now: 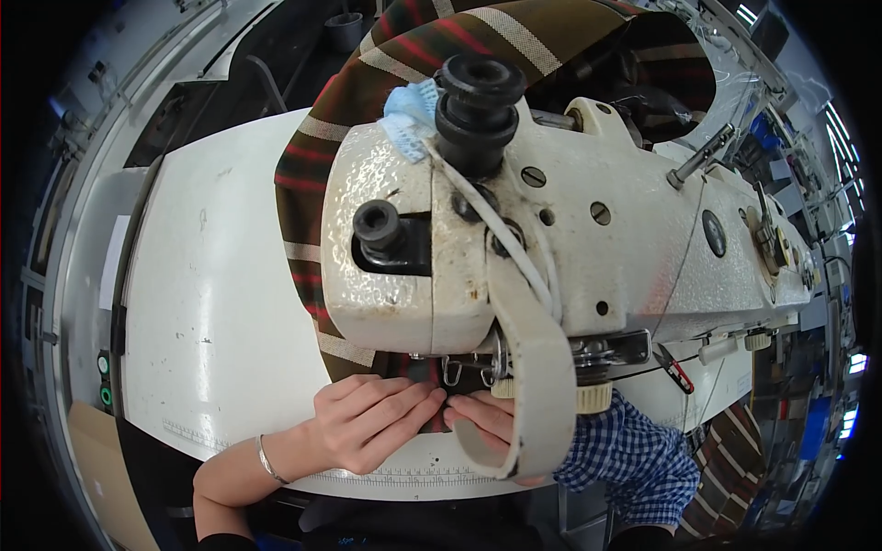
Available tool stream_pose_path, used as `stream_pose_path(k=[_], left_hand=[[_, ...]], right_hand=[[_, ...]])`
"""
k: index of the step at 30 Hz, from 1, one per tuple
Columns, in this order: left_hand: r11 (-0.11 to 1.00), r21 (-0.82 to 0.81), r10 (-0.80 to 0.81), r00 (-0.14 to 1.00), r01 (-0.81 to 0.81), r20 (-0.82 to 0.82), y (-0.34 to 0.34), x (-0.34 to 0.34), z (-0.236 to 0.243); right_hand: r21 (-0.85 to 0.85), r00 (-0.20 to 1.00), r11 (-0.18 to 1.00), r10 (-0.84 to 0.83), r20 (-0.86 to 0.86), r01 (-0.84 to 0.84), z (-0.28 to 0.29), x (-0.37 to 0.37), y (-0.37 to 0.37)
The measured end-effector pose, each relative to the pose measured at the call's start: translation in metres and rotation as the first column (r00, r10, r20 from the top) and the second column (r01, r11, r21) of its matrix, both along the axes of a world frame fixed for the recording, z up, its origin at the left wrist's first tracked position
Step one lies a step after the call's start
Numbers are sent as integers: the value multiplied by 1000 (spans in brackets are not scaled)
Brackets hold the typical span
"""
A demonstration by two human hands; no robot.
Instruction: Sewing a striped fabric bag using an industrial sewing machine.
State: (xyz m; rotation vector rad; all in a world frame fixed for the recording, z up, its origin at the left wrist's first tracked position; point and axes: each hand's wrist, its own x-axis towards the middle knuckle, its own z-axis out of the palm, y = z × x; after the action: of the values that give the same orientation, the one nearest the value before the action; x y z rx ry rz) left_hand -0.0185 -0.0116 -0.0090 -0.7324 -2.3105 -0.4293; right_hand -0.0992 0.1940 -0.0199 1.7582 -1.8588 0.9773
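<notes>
My left hand [377, 422], with a bangle on the wrist, has its fingers together, gripping striped fabric [459, 41] just below the presser foot [452, 370] of a white sewing machine [625, 239]. The fabric is brown with red, green and cream stripes and runs behind the machine head. My right hand [478, 418], in a blue checked sleeve [634, 468], meets the left at the fabric, fingertips pressed on it; much of it is hidden by a curved beige attachment [537, 395]. A light blue cloth [409, 119] is tied near the top knob.
The white worktable [202, 285] has a ruler strip along its front edge. Red-handled snips [678, 375] lie right of the needle area. More striped fabric [735, 441] hangs at the right. Cardboard [92, 441] is at lower left, and a grey bucket [344, 32] stands behind.
</notes>
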Motion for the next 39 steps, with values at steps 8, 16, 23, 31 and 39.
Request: stream_pose_path(k=[8,16,23,31,39], left_hand=[[998,-54,-16,999,14,-30,0,-2,3],[998,-38,-45,998,43,-48,1,-5,2],[998,-19,-55,998,54,-15,1,4,-2],[986,-162,-26,990,48,137,-1,13,-1],[995,-56,-34,815,81,578,-5,22,12]], right_hand=[[-8,997,1000,22,-78,-22,8,-8,0],[56,999,998,30,30,-32,22,-4,2],[130,974,987,-71,-214,100,18,14,3],[292,986,956,58,-159,-9,10,18,7],[421,960,905,173,-222,-65,9,16,0]])
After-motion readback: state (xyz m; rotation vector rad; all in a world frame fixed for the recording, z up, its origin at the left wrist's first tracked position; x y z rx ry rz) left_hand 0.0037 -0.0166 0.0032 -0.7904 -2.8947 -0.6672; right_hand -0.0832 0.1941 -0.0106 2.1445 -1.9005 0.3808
